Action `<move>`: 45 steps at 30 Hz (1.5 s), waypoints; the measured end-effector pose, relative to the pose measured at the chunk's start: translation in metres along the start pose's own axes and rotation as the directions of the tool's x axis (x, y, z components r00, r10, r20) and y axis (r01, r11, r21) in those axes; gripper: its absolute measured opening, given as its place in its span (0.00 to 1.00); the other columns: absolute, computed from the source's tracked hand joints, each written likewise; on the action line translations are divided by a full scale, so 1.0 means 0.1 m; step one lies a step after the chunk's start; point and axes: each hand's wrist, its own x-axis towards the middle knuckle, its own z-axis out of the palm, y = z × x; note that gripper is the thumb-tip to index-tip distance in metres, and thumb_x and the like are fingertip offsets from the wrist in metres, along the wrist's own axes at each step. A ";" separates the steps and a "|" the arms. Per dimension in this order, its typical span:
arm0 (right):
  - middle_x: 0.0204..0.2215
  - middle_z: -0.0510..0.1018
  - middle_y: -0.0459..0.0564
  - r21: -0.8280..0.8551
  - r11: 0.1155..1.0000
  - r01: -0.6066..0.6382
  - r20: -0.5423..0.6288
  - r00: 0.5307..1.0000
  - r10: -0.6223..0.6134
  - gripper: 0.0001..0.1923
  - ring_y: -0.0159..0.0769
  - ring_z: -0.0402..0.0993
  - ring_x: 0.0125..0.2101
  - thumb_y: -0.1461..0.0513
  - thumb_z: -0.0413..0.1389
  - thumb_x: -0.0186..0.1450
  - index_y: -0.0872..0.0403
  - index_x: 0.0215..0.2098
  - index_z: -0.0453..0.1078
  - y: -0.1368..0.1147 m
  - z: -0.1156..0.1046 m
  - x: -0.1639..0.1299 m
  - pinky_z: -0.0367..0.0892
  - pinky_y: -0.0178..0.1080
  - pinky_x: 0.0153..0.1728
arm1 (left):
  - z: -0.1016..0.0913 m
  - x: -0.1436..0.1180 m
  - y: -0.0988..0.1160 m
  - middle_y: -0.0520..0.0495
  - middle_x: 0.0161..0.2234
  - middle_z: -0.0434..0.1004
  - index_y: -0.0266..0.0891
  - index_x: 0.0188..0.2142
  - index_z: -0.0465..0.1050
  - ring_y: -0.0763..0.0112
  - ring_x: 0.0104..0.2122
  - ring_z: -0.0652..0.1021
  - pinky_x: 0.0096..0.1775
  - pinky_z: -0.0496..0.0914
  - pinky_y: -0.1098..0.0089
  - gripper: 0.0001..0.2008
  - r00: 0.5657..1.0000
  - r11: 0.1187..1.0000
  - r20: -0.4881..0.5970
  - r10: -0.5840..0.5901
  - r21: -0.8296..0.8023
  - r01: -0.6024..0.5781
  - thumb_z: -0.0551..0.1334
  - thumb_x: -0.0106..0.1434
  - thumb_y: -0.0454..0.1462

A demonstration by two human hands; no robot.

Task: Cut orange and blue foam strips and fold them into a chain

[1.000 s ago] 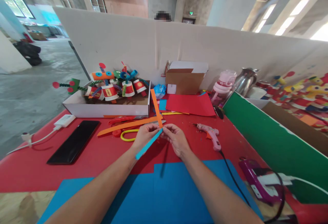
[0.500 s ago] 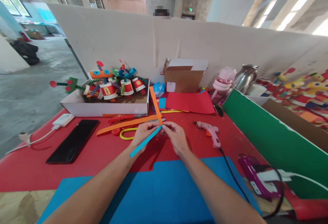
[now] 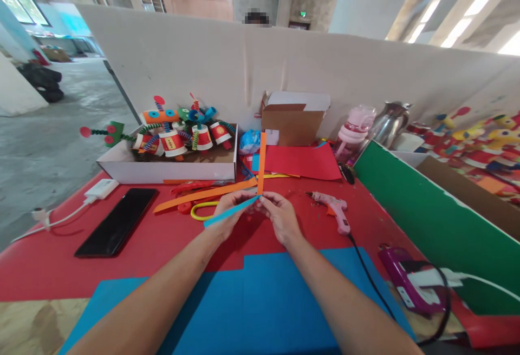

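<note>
Both hands meet above the red tabletop, pinching the joint of two paper strips. The blue paper strip (image 3: 231, 212) slants down to the left across my left hand (image 3: 228, 214). From the same joint the orange paper strip (image 3: 262, 163) stands up, pointing away from me. My right hand (image 3: 279, 215) grips the joined ends between thumb and fingers. Another orange strip (image 3: 195, 198) lies on the table to the left. Beside my left hand is a yellow scissors handle (image 3: 199, 211), the rest of it partly covered. Fingertips hide the exact joint.
A pink glue gun (image 3: 335, 209) lies to the right, its cord running toward a purple power device (image 3: 410, 282). At left are a black phone (image 3: 117, 222) and a white box (image 3: 166, 172) of paper-cup figures. Blue sheets (image 3: 284, 301) lie in front; a green box wall (image 3: 430, 225) stands right.
The orange strip has swung from leaning left to nearly straight up. The blue strip has turned flatter, its free end rising. Both hands stay at nearly the same spot.
</note>
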 end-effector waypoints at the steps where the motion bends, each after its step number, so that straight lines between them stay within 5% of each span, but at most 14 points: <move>1: 0.21 0.78 0.43 0.035 0.999 -0.016 -0.008 1.000 0.016 0.13 0.29 0.73 0.23 0.60 0.67 0.44 0.54 0.27 0.74 0.00 0.00 0.01 0.71 0.35 0.32 | 0.02 -0.01 0.00 0.48 0.27 0.78 0.35 0.31 0.76 0.71 0.26 0.76 0.30 0.70 0.71 0.16 1.000 1.000 -0.003 0.006 -0.005 -0.006 0.72 0.42 0.39; 15: 0.22 0.78 0.44 -0.030 0.997 -0.074 0.109 0.991 0.077 0.16 0.29 0.73 0.23 0.56 0.69 0.43 0.55 0.26 0.73 -0.02 0.02 -0.04 0.71 0.36 0.34 | -0.01 0.03 -0.08 0.51 0.24 0.77 0.37 0.25 0.75 0.71 0.26 0.75 0.30 0.69 0.71 0.14 0.989 0.998 -0.131 0.065 0.034 -0.061 0.72 0.42 0.42; 39: 0.19 0.74 0.42 -0.182 0.983 0.017 0.075 0.997 -0.003 0.16 0.29 0.70 0.21 0.53 0.67 0.44 0.54 0.23 0.70 0.00 -0.02 0.01 0.68 0.34 0.28 | 0.02 0.01 -0.06 0.52 0.20 0.73 0.36 0.24 0.74 0.74 0.22 0.72 0.26 0.68 0.73 0.13 0.991 0.998 -0.121 0.061 0.021 -0.059 0.71 0.42 0.41; 45: 0.18 0.75 0.43 -0.227 0.974 0.003 0.054 0.998 0.010 0.15 0.30 0.71 0.21 0.54 0.65 0.46 0.54 0.23 0.69 -0.02 -0.03 0.00 0.64 0.32 0.25 | -0.02 0.04 -0.03 0.52 0.18 0.71 0.35 0.23 0.73 0.75 0.19 0.69 0.21 0.65 0.74 0.14 0.990 0.994 -0.142 0.017 -0.105 -0.033 0.73 0.40 0.41</move>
